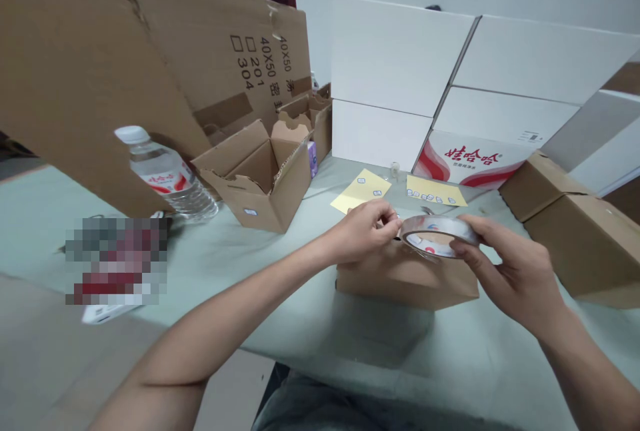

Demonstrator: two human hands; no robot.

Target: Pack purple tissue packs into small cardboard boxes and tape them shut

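Note:
A roll of clear tape (440, 225) is gripped at its right side by my right hand (515, 274), thumb and fingers closed on the ring. Close against the roll's left edge, my left hand (370, 231) has its fingers pinched together; what lies between the fingertips is too small to make out. Both hands are above a closed brown cardboard box (410, 281) on the green-covered table. A glossy scrap of clear film or tape shows under the roll, on the box top.
Yellow sheets with small labels (363, 191) (435, 192) lie behind the box. An open carton (267, 184) and a water bottle (167, 177) stand left. Brown boxes (585, 231) sit right. White cartons (390, 57) and a large cardboard sheet (200, 51) rise behind.

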